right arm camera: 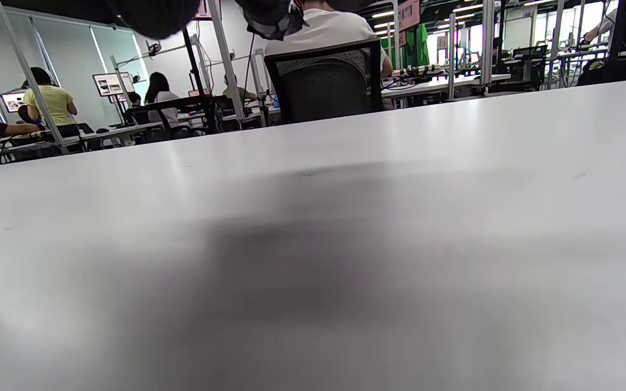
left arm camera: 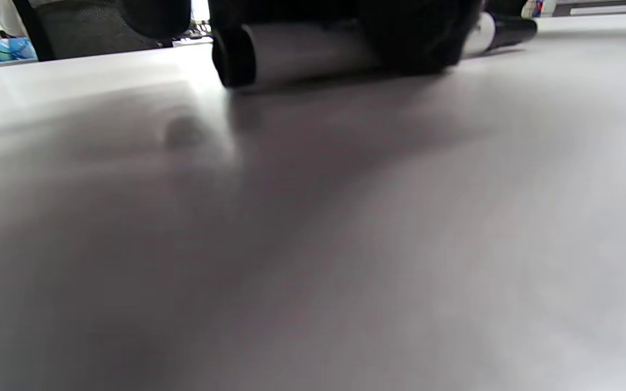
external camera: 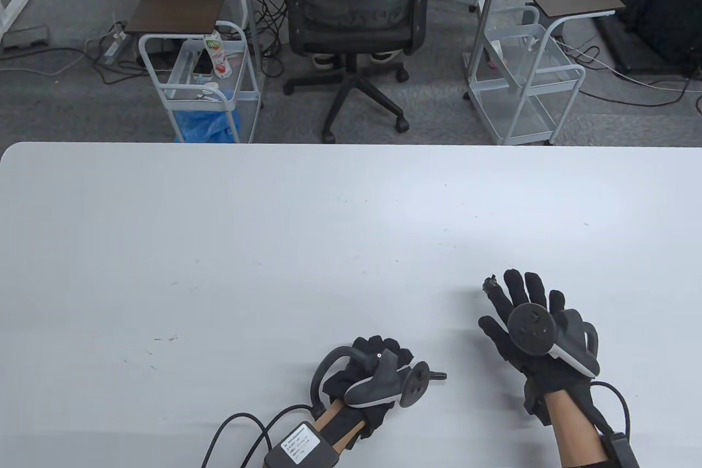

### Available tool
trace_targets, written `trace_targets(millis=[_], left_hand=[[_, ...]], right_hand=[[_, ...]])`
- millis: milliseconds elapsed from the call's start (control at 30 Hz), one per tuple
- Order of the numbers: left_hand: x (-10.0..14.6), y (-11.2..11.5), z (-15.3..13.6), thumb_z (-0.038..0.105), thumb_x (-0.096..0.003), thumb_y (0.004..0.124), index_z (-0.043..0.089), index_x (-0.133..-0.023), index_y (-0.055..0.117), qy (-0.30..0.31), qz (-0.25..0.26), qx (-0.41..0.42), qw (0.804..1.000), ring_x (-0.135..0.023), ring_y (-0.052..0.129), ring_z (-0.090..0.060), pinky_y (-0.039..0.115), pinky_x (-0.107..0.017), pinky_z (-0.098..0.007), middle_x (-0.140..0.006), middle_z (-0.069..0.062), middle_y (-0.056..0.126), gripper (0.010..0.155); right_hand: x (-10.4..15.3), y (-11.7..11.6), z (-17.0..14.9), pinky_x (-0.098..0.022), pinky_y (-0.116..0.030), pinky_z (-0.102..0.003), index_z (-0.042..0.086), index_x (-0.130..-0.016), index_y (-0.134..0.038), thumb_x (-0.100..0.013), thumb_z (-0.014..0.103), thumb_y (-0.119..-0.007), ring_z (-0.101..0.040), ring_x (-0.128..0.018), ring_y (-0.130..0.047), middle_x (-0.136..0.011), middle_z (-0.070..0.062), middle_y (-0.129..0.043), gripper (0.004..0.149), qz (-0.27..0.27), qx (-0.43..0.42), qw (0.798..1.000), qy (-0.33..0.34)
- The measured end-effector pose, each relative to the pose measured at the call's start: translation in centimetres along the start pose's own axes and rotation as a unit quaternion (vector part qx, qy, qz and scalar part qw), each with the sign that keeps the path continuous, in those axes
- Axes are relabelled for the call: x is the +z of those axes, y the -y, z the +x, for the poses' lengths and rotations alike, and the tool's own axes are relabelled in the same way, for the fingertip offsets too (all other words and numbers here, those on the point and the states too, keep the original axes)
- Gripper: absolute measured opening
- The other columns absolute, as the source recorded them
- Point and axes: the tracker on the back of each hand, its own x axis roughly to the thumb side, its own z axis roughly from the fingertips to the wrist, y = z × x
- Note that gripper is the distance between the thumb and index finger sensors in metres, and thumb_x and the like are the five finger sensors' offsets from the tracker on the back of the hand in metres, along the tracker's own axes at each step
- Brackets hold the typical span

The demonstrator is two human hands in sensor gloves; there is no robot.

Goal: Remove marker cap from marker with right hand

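My left hand [external camera: 378, 366] lies on the table's front edge and grips a marker. The marker's dark end [external camera: 437, 376] sticks out to the right of the hand. In the left wrist view the marker [left arm camera: 302, 51] has a white barrel with black ends and lies on the table under my gloved fingers [left arm camera: 416, 38]. I cannot tell whether the cap is on it, and I see no loose cap. My right hand [external camera: 518, 303] is to the right and farther back, palm down, fingers spread, holding nothing I can see. Its fingertips [right arm camera: 272, 19] hang in at the top of the right wrist view.
The white table [external camera: 274, 243] stretches far ahead of both hands. Beyond its far edge stand an office chair [external camera: 351, 12] and two white carts [external camera: 203, 73] [external camera: 526, 78].
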Motion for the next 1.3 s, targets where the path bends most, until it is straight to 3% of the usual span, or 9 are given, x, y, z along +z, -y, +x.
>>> trace_targets(millis=[233, 633, 767, 867, 900, 1033, 1100, 1200, 1300], left_hand=[[0.0, -0.7, -1.2, 0.037, -0.0533, 0.065, 0.018, -0.103, 0.063, 0.005, -0.018, 0.026, 1.000, -0.091, 0.072, -0.024, 0.054, -0.083, -0.053, -0.099, 0.001, 0.070, 0.053], [4.3, -6.3, -10.3, 0.036, -0.0545, 0.063, 0.017, -0.104, 0.060, -0.069, 0.116, 0.198, 0.971, -0.092, 0.089, -0.024, 0.065, -0.080, -0.054, -0.101, -0.001, 0.084, 0.053], [5.8, -5.7, -13.3, 0.037, -0.0551, 0.064, 0.019, -0.104, 0.061, -0.085, 0.152, 0.234, 0.957, -0.087, 0.088, -0.021, 0.068, -0.077, -0.051, -0.097, 0.002, 0.085, 0.052], [6.2, -4.0, -14.8, 0.038, -0.0548, 0.067, 0.019, -0.104, 0.065, -0.072, 0.146, 0.282, 0.946, -0.080, 0.089, -0.019, 0.075, -0.070, -0.043, -0.094, 0.001, 0.087, 0.052], [6.3, -3.6, -15.2, 0.038, -0.0549, 0.068, 0.021, -0.104, 0.066, -0.064, 0.136, 0.294, 0.944, -0.079, 0.089, -0.018, 0.076, -0.068, -0.041, -0.094, 0.001, 0.086, 0.052], [6.0, -2.8, -16.0, 0.039, -0.0547, 0.068, 0.021, -0.104, 0.068, -0.022, 0.126, 0.384, 0.914, -0.075, 0.090, -0.016, 0.077, -0.064, -0.037, -0.092, 0.001, 0.087, 0.053], [5.8, -2.6, -15.8, 0.039, -0.0547, 0.069, 0.020, -0.104, 0.070, -0.004, 0.121, 0.429, 0.895, -0.073, 0.090, -0.017, 0.078, -0.063, -0.037, -0.090, -0.001, 0.088, 0.053], [5.7, -2.6, -15.4, 0.040, -0.0541, 0.071, 0.019, -0.103, 0.072, -0.001, 0.116, 0.413, 0.903, -0.072, 0.091, -0.016, 0.079, -0.062, -0.036, -0.090, 0.000, 0.089, 0.053], [5.6, -2.3, -15.0, 0.040, -0.0537, 0.071, 0.018, -0.102, 0.072, -0.001, 0.108, 0.404, 0.908, -0.071, 0.091, -0.015, 0.079, -0.062, -0.036, -0.089, 0.000, 0.089, 0.053]], right_hand=[[0.0, -0.1, 0.0, -0.073, -0.014, -0.070, 0.023, -0.121, -0.034, -0.059, 0.051, -0.054, -0.048, -0.110, -0.015, -0.127, -0.022, -0.019, 0.071, -0.001, -0.003, 1.000, 0.004], [-0.4, -1.1, 0.1, -0.073, -0.015, -0.070, 0.022, -0.121, -0.035, -0.059, 0.051, -0.054, -0.048, -0.111, -0.016, -0.127, -0.022, -0.020, 0.071, 0.021, 0.018, 1.000, -0.002], [-0.8, -1.5, 0.3, -0.074, -0.019, -0.071, 0.023, -0.121, -0.035, -0.059, 0.051, -0.054, -0.049, -0.111, -0.020, -0.128, -0.022, -0.022, 0.070, 0.037, 0.026, 0.999, 0.000], [-1.1, -1.3, 1.5, -0.075, -0.039, -0.071, 0.023, -0.121, -0.037, -0.059, 0.052, -0.054, -0.049, -0.111, -0.039, -0.127, -0.023, -0.027, 0.070, 0.031, 0.009, 0.999, 0.025], [-1.4, -1.0, 2.3, -0.073, -0.052, -0.068, 0.022, -0.121, -0.038, -0.060, 0.052, -0.054, -0.048, -0.108, -0.055, -0.127, -0.025, -0.033, 0.070, 0.030, -0.009, 0.999, 0.040], [-2.2, 0.7, 5.2, -0.068, -0.068, -0.054, 0.018, -0.120, -0.039, -0.060, 0.052, -0.054, -0.039, -0.095, -0.074, -0.121, -0.024, -0.056, 0.070, 0.033, -0.145, 0.985, 0.087], [-2.8, 1.4, 7.1, -0.063, -0.072, -0.048, 0.014, -0.120, -0.040, -0.061, 0.051, -0.055, -0.037, -0.088, -0.078, -0.115, -0.024, -0.062, 0.071, 0.038, -0.287, 0.951, 0.106], [-3.4, 0.9, 9.8, -0.054, -0.078, -0.040, 0.008, -0.118, -0.046, -0.061, 0.051, -0.056, -0.032, -0.077, -0.085, -0.105, -0.023, -0.074, 0.072, 0.050, -0.398, 0.907, 0.126], [-3.6, -0.7, 11.4, -0.046, -0.081, -0.032, 0.003, -0.114, -0.052, -0.061, 0.052, -0.056, -0.026, -0.067, -0.090, -0.096, -0.019, -0.082, 0.073, 0.069, -0.392, 0.907, 0.134]])
